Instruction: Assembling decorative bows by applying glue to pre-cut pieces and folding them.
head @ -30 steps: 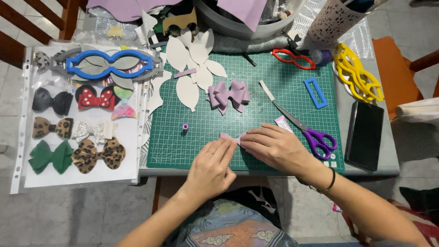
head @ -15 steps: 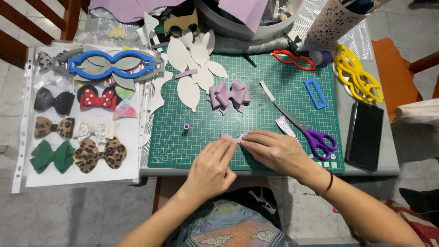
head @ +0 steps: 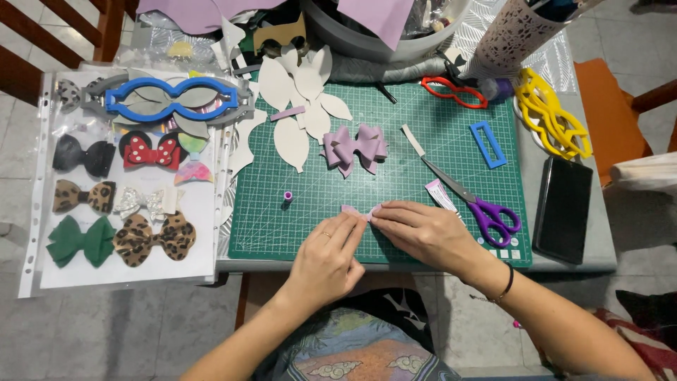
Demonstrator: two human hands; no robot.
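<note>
Low in the centre of the frame, both hands pinch a small lilac strip (head: 356,211) on the green mat (head: 282,233): left hand (head: 328,257) and right hand (head: 423,231) meeting (fingertips touching). Purple scissors (head: 486,208) lie just right.

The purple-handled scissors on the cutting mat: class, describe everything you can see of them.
The scissors have glossy purple plastic loop handles and slim grey metal blades. They lie flat on the green cutting mat, shut or nearly so, the blades pointing up and left toward a white strip and the handles at the lower right, near the black phone. A small tube lies against the blades. The right hand is close by but not touching them.
</note>
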